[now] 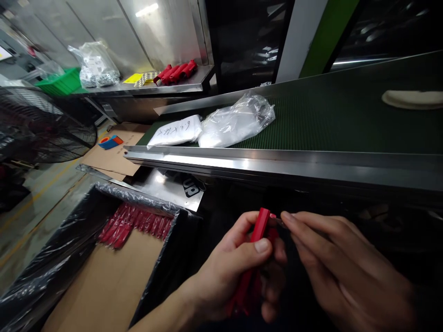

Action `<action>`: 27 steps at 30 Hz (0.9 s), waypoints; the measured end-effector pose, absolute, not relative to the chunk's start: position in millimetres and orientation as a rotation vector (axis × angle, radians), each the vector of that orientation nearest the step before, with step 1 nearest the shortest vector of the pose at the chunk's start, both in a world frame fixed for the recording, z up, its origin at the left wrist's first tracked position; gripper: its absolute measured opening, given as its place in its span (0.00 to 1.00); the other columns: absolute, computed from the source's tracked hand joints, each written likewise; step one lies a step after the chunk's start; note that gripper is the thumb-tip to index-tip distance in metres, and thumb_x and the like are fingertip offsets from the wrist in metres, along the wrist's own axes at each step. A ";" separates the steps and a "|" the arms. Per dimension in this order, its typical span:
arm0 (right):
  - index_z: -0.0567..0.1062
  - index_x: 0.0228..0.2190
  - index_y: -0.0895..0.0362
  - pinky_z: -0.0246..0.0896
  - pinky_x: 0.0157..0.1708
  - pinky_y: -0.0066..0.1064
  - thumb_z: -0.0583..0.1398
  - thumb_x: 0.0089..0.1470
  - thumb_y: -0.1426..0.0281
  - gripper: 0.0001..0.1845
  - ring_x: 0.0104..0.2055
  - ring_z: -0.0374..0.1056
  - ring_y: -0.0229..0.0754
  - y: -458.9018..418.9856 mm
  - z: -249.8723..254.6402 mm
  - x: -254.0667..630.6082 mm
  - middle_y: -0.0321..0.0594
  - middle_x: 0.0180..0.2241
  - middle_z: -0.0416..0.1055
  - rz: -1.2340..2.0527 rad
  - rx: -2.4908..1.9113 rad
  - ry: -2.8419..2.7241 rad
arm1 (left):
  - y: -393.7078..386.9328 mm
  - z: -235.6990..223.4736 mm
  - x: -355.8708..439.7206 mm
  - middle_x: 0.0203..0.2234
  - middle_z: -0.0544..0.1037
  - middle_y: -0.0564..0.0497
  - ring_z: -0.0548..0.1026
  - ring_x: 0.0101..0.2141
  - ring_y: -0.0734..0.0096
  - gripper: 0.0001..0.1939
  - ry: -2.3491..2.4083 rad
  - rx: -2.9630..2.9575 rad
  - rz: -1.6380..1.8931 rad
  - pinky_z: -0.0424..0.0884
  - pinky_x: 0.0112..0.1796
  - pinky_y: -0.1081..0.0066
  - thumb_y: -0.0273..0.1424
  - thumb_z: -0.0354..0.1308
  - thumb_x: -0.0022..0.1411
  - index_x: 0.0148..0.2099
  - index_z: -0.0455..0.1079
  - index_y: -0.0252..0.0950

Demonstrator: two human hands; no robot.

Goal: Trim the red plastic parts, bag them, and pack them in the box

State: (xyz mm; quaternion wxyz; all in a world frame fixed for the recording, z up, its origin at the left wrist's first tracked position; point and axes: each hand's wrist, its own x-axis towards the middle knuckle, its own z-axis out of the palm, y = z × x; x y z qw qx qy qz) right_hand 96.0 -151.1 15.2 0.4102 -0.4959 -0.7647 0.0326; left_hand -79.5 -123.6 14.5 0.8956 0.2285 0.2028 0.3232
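My left hand (238, 265) is closed around a red plastic handle-like part (258, 230), held upright below the conveyor's edge. My right hand (339, 263) is beside it, fingers pressed together in a pinch at the part's top end, on something small I cannot make out. To the lower left stands a cardboard box (104, 281) lined with black plastic film, with a row of several similar red parts (133, 223) lying along its far side.
A green conveyor belt (328, 124) with a steel rail (277, 161) runs across, carrying two clear plastic bags (235, 122) and a white flat piece (411, 97). A steel shelf (145, 87) holds more red parts (175, 72) and a bag. A fan (41, 124) stands left.
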 end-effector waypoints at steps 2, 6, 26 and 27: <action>0.72 0.53 0.59 0.63 0.42 0.38 0.57 0.57 0.83 0.23 0.47 0.67 0.43 -150.9 13.9 96.9 0.47 0.47 0.70 0.069 -1.234 -1.931 | -123.7 15.4 -79.4 0.39 0.69 0.50 0.73 0.22 0.80 0.12 0.418 0.463 0.664 0.72 0.20 0.80 0.34 0.53 0.67 0.52 0.60 0.41; 0.72 0.53 0.60 0.64 0.41 0.37 0.57 0.57 0.83 0.23 0.46 0.68 0.42 -152.4 15.2 97.7 0.47 0.46 0.71 0.066 -1.225 -1.941 | -123.0 15.8 -78.3 0.37 0.69 0.50 0.72 0.22 0.80 0.11 0.400 0.462 0.666 0.72 0.20 0.79 0.33 0.52 0.67 0.51 0.61 0.40; 0.73 0.49 0.60 0.60 0.43 0.37 0.58 0.57 0.83 0.19 0.46 0.66 0.41 -149.5 14.9 104.0 0.46 0.45 0.71 0.001 -1.195 -1.999 | -125.9 15.8 -74.1 0.32 0.73 0.48 0.73 0.20 0.77 0.11 0.338 0.410 0.644 0.70 0.18 0.80 0.36 0.44 0.71 0.50 0.59 0.37; 0.73 0.49 0.60 0.60 0.43 0.37 0.58 0.58 0.83 0.18 0.46 0.66 0.41 -148.4 14.4 104.4 0.46 0.45 0.71 -0.008 -1.196 -2.001 | -126.8 16.9 -73.8 0.33 0.72 0.47 0.72 0.19 0.77 0.11 0.373 0.408 0.651 0.69 0.17 0.81 0.36 0.43 0.71 0.51 0.59 0.37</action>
